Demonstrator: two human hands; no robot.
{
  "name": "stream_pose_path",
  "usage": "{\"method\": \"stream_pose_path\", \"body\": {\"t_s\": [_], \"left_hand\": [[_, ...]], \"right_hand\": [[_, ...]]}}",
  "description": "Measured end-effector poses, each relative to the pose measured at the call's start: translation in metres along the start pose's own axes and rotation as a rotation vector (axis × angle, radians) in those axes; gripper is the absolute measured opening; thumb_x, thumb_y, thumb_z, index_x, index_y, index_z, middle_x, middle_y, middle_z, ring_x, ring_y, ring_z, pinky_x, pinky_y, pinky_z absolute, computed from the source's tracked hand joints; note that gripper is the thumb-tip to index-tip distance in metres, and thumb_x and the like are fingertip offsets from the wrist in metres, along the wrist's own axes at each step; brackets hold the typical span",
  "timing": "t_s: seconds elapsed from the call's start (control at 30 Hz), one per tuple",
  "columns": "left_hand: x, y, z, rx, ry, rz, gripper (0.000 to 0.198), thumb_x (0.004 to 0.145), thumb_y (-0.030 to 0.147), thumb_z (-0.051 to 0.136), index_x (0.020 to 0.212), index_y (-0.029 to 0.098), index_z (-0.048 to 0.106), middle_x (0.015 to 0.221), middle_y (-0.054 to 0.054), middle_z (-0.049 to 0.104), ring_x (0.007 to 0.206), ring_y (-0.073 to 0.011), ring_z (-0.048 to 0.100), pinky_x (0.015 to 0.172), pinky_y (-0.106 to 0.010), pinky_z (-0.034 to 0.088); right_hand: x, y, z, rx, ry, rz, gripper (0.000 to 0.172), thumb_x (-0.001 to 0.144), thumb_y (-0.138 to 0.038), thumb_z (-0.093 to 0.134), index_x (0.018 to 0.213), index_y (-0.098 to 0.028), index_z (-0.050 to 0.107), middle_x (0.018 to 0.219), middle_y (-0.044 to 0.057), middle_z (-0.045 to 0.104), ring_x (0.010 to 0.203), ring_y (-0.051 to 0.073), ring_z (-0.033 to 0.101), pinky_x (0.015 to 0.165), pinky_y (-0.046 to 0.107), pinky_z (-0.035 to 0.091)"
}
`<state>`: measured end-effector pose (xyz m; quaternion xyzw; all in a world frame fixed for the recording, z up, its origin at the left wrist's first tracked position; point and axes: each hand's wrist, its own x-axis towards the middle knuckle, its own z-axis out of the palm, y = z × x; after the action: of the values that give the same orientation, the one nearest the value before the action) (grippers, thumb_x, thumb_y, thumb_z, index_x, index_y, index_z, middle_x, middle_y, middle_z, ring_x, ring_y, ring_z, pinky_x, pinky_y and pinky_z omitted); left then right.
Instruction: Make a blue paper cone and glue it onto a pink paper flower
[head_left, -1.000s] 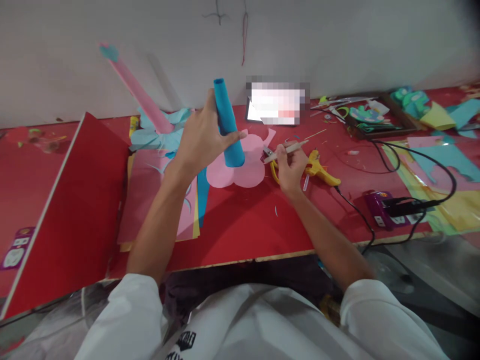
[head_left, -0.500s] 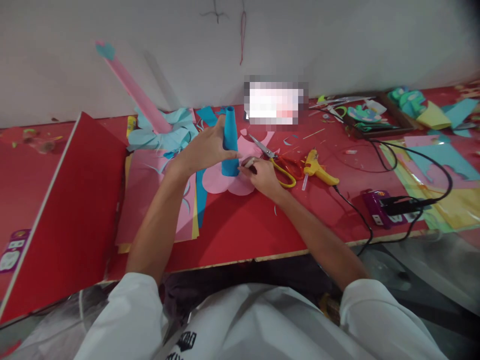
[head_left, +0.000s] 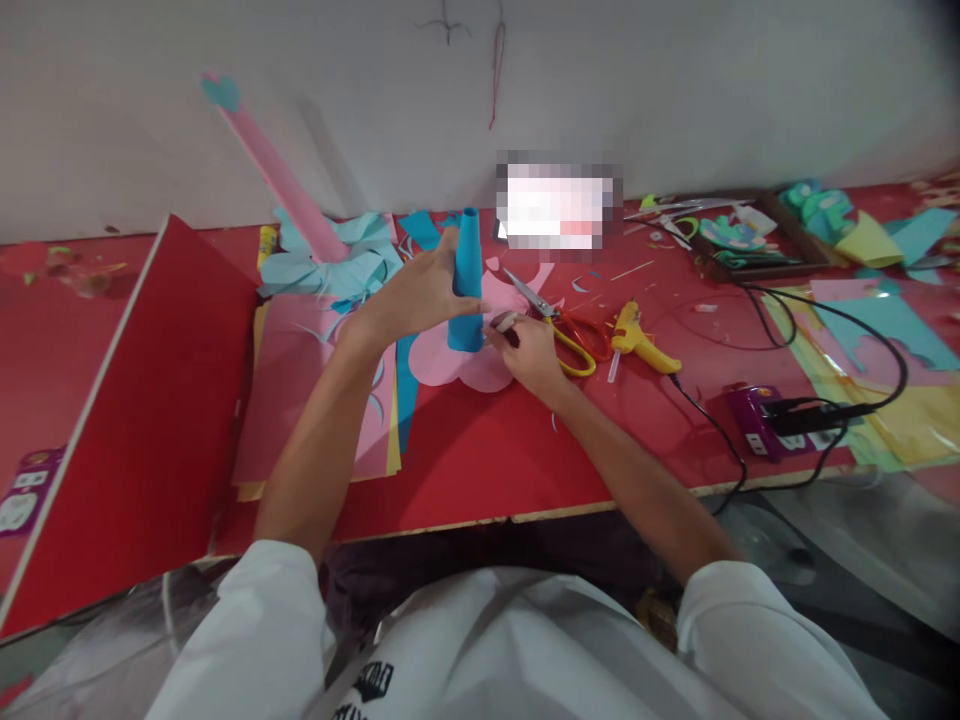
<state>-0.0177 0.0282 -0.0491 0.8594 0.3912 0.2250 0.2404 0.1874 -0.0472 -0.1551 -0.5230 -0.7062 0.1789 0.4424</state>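
Observation:
A blue rolled paper tube point(head_left: 467, 290) stands upright on a pink paper cut-out point(head_left: 480, 368) lying on the red table point(head_left: 487, 450). My left hand point(head_left: 420, 290) is wrapped round the tube from the left and steadies it. My right hand point(head_left: 529, 352) pinches a thin pen-like stick and presses its tip against the tube's base. Just right of that hand lie yellow-handled scissors point(head_left: 559, 330) and a yellow glue gun point(head_left: 637, 342).
A red board point(head_left: 142, 420) leans at the left over a stack of pink and yellow sheets point(head_left: 300, 400). A long pink tube point(head_left: 281, 185) rests against the wall amid light-blue scraps. A purple power strip point(head_left: 765, 422) with black cables and paper scraps fills the right.
My left hand lowered the blue tube from the air onto the pink cut-out. My right hand came from beside the glue gun to the tube's base with the stick. Little moved in the last half second.

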Motion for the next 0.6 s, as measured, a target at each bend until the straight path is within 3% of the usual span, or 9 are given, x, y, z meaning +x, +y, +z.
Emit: {"method": "stream_pose_path", "body": {"t_s": [0.6], "left_hand": [[0.0000, 0.0018, -0.0003, -0.001, 0.023, -0.012, 0.053, 0.080, 0.043, 0.083, 0.120, 0.027, 0.052, 0.103, -0.007, 0.064, 0.112, -0.0346, 0.068, 0.090, -0.046, 0.055]], "right_hand": [[-0.0009, 0.0011, -0.0001, 0.034, -0.064, 0.004, 0.045, 0.105, -0.060, 0.057, 0.075, -0.026, 0.060, 0.086, 0.006, 0.079, 0.081, 0.024, 0.073, 0.082, 0.041, 0.055]]}}
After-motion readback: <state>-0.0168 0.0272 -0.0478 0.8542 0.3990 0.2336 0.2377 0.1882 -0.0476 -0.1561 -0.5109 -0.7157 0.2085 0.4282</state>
